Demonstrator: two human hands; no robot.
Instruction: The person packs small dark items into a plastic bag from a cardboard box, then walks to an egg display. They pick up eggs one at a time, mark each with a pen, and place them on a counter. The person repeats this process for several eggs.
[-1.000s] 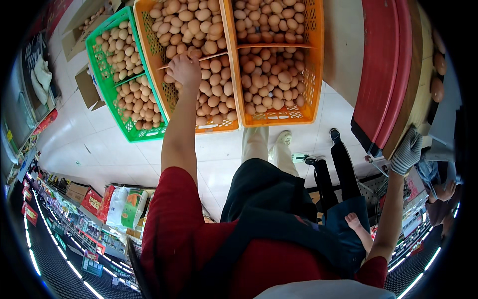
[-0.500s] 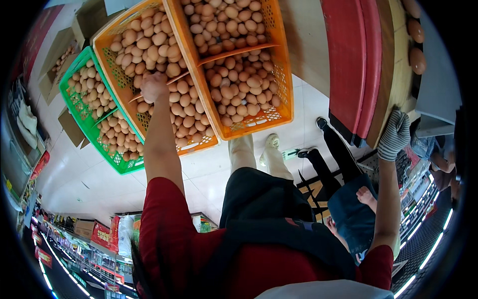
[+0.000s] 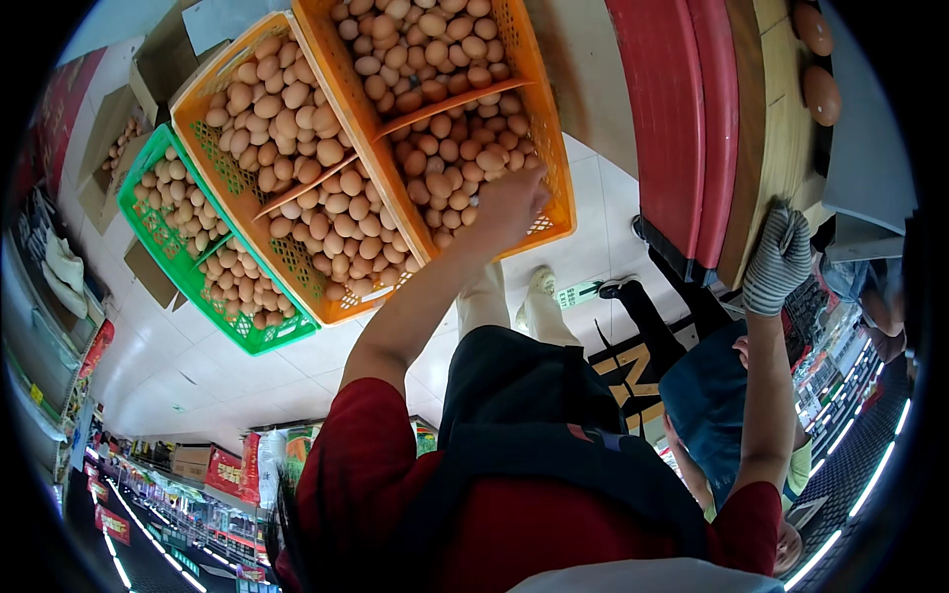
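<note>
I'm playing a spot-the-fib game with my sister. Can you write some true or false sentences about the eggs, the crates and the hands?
1. The left hand reaches into an orange crate of eggs. True.
2. The right hand is bare. False: it wears a striped glove.
3. A green crate also holds eggs. True.
4. The green crate sits between two orange ones. False: it sits at the outer side, beside another orange crate.
</note>
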